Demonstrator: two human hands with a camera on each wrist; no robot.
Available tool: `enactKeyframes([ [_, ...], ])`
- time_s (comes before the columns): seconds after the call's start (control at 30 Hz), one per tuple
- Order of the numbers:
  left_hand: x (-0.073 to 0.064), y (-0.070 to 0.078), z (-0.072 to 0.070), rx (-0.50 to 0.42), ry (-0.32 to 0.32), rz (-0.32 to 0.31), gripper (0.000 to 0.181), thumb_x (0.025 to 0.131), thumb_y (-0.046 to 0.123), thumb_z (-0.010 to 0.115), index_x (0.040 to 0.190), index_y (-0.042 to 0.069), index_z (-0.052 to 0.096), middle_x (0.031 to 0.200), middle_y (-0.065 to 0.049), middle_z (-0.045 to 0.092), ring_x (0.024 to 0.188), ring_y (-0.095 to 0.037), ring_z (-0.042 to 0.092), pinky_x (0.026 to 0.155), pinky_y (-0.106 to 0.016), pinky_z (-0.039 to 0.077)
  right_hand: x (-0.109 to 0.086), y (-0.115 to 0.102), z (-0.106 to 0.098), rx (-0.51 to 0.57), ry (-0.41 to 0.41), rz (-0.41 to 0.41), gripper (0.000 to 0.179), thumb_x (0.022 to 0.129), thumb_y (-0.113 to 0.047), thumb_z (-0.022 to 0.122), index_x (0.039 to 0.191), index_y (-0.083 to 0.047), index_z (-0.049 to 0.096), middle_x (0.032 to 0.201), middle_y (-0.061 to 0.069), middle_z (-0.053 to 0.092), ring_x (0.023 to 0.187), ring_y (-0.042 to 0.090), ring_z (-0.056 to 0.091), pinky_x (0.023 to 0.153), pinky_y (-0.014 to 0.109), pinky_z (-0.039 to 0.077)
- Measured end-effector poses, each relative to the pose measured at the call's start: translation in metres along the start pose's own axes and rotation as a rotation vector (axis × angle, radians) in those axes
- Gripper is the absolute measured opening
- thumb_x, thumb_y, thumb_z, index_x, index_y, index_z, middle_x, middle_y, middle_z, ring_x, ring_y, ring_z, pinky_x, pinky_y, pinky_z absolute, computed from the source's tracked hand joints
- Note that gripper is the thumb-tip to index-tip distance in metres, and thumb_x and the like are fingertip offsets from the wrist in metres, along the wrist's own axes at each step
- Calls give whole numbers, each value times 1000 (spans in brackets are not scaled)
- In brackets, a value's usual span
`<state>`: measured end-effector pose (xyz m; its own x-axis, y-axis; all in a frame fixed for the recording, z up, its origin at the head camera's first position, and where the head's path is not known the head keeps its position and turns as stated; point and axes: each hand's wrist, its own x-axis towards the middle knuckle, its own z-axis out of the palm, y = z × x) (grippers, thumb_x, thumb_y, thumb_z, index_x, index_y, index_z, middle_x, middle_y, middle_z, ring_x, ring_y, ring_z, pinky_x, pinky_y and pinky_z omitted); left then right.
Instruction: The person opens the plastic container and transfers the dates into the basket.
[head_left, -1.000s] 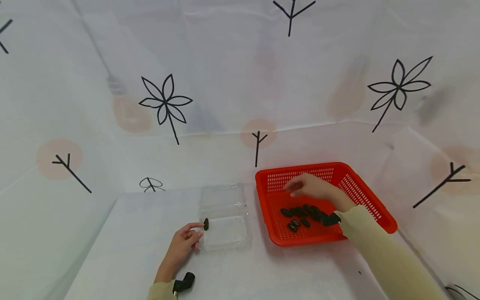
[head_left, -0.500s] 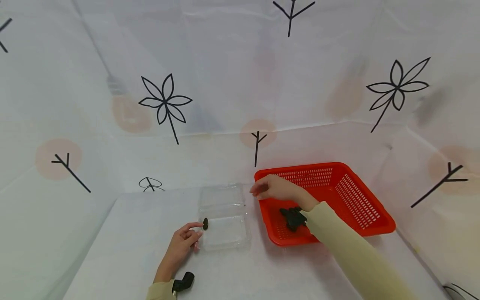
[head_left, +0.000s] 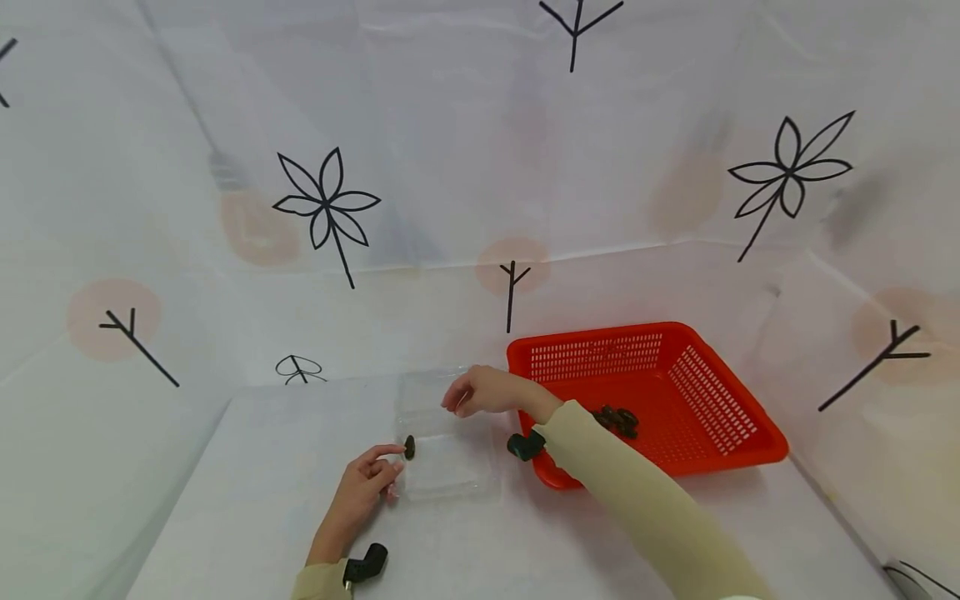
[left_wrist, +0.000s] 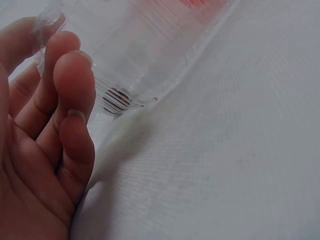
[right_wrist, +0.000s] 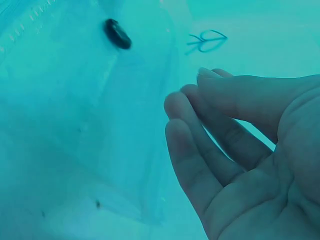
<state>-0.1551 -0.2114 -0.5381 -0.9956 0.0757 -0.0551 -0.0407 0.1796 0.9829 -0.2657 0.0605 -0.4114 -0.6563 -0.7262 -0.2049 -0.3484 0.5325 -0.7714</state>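
A clear plastic clamshell box (head_left: 448, 467) lies open on the white table, its lid spread toward the back. My left hand (head_left: 364, 490) holds the box's left edge, index finger beside a small dark oval piece (head_left: 409, 447), seen through the ridged wall in the left wrist view. That dark piece (right_wrist: 118, 34) looks glossy in the right wrist view; its exact kind is unclear. Over the lid hovers my right hand (head_left: 480, 392), thumb and fingers drawn together. Whether something sits between its fingertips is hidden.
A red plastic basket (head_left: 720, 375) with slotted walls stands right of the box. Several dark oval pieces (head_left: 619, 421) lie in it, partly behind the right sleeve (head_left: 622, 479). White patterned cloth (head_left: 420, 208) hangs behind and at the sides.
My right hand has travelled left from above the pieces in the red basket, across its rim, to over the clear box. My left hand stays at the box's left edge.
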Motion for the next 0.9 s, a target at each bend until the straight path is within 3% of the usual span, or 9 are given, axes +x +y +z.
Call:
enactKeyframes([
  [0.23, -1, 1, 0, 2, 11, -6, 28, 95, 12, 68, 122, 4, 65, 65, -6, 55, 57, -18, 53, 60, -27, 47, 27, -2, 27, -12, -54, 11, 29, 96, -6, 64, 124, -6, 69, 120, 11, 68, 100, 14, 62, 90, 32, 50],
  [0.5, 0, 4, 0, -28, -1, -22, 31, 96, 8, 67, 125, 0, 62, 66, -5, 55, 58, -16, 52, 59, -27, 46, 39, -6, 53, -46, -97, 31, 39, 95, -5, 63, 134, -6, 62, 131, 7, 63, 112, 15, 63, 94, 32, 49],
  [0.8, -10, 27, 1, -65, -38, 28, 31, 95, 2, 66, 123, -10, 59, 65, -3, 55, 56, -14, 52, 58, -27, 46, 45, -6, 67, -162, -170, -25, 44, 92, -7, 65, 136, -13, 62, 133, 2, 61, 111, 12, 63, 97, 31, 46],
  [0.9, -5, 16, 1, -62, -33, 29, 30, 95, 2, 66, 123, -7, 60, 64, -3, 54, 56, -14, 52, 58, -26, 46, 44, -6, 68, -151, -203, -47, 43, 92, -5, 65, 134, -12, 63, 129, 1, 63, 110, 12, 62, 97, 30, 45],
])
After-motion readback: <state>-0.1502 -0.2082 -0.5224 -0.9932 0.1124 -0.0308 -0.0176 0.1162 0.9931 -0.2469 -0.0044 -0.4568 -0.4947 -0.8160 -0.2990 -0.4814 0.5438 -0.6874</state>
